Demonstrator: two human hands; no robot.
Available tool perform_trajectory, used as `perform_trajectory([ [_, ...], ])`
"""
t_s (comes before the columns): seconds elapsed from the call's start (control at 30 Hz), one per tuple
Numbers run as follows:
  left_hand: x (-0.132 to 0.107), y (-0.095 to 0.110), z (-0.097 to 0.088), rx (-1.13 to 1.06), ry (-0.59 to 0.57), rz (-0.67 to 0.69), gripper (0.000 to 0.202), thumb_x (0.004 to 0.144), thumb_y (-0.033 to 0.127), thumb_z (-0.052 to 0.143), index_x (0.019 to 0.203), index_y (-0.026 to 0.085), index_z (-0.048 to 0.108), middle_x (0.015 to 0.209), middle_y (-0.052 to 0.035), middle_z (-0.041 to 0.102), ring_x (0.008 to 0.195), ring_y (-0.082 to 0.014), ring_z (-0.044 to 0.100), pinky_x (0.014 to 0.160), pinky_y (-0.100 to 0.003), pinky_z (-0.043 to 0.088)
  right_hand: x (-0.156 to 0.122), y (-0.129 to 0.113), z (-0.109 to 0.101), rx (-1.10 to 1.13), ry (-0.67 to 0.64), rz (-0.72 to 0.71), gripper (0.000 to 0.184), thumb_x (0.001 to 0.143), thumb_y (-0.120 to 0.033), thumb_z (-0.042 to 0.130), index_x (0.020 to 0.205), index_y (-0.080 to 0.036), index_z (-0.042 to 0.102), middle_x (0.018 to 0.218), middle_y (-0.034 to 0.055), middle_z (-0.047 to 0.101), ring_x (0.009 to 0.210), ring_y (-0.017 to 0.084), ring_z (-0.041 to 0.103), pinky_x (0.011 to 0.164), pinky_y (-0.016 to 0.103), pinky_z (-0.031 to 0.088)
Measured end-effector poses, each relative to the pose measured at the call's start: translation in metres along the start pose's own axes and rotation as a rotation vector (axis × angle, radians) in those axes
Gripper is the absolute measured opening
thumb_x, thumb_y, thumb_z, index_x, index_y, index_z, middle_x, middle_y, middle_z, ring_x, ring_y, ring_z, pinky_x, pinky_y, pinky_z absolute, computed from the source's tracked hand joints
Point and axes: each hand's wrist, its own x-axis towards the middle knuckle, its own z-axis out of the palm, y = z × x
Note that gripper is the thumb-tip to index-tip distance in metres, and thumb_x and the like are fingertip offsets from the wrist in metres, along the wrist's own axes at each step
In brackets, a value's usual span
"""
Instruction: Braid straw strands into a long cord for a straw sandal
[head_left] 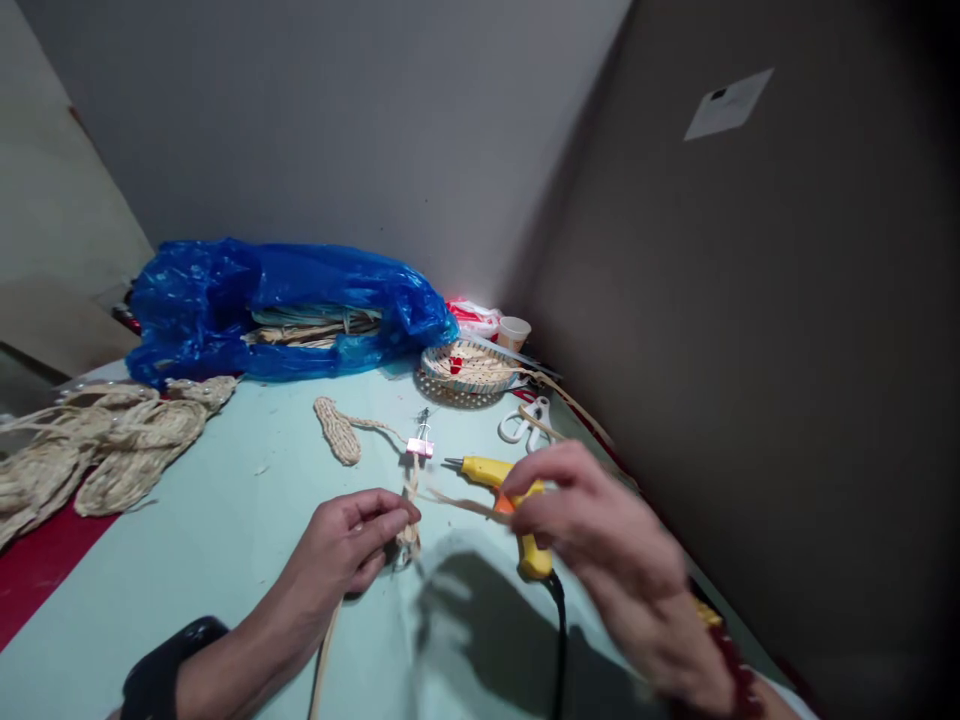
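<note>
My left hand (360,540) is closed, thumb and fingers pinching a pale straw braid (414,478). The upper end of this braid sits at a pink binder clip (420,447) on the table. My right hand (592,550), blurred by motion, is raised to the right and pinches a long flat straw strand (465,503) that runs left toward the braid. Under that hand lies a yellow hot glue gun (487,470), partly covered by the fingers, its nozzle toward the clip. A finished length of braid (375,424) leads from the clip to a coiled oval braid (337,432).
At the back lies a blue plastic bag (202,300) with straw bundles inside. Beside it are a woven basket (480,385), a paper cup (514,332) and white-handled scissors (538,420). Braided coils (142,450) are heaped at left. A dark wall (720,330) borders the right side.
</note>
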Motion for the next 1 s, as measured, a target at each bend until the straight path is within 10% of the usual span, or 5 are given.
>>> perform_trajectory([
  [0.17, -0.001, 0.004, 0.002, -0.055, 0.024, 0.052, 0.030, 0.076, 0.034, 0.068, 0.097, 0.017, 0.054, 0.065, 0.0060, 0.054, 0.036, 0.0026, 0.018, 0.037, -0.016, 0.005, 0.020, -0.017, -0.039, 0.529, 0.428, 0.408, 0.012, 0.092, -0.022, 0.048, 0.088, -0.022, 0.060, 0.069, 0.0002, 0.052, 0.060, 0.011, 0.050, 0.055, 0.019, 0.045],
  [0.4, 0.003, 0.006, -0.004, -0.166, -0.057, -0.044, 0.030, 0.076, 0.032, 0.071, 0.094, 0.016, 0.053, 0.075, 0.0028, 0.058, 0.038, 0.0037, 0.019, 0.036, -0.015, 0.005, 0.013, 0.007, 0.036, 0.824, -0.142, 0.866, 0.020, 0.094, -0.032, 0.048, 0.080, -0.018, 0.049, 0.069, -0.0025, 0.051, 0.048, 0.005, 0.030, 0.042, 0.016, 0.023],
  [0.57, 0.004, 0.009, -0.005, -0.211, -0.097, -0.106, 0.027, 0.077, 0.030, 0.070, 0.096, 0.015, 0.059, 0.077, -0.0021, 0.063, 0.039, 0.0032, 0.021, 0.038, -0.016, 0.006, 0.005, 0.028, 0.071, 0.461, -0.169, 0.769, 0.031, 0.097, -0.036, 0.041, 0.074, -0.018, 0.049, 0.063, -0.0038, 0.044, 0.057, 0.008, 0.038, 0.050, 0.020, 0.028],
  [1.0, 0.004, 0.010, 0.002, -0.217, 0.069, -0.203, 0.034, 0.065, 0.035, 0.080, 0.088, 0.016, 0.064, 0.066, 0.0015, 0.062, 0.037, 0.0033, 0.020, 0.038, -0.016, 0.005, 0.005, 0.020, 0.053, 0.016, -0.182, 0.580, 0.025, 0.097, -0.027, 0.039, 0.078, -0.023, 0.054, 0.070, -0.0031, 0.060, 0.064, 0.012, 0.055, 0.060, 0.024, 0.041],
])
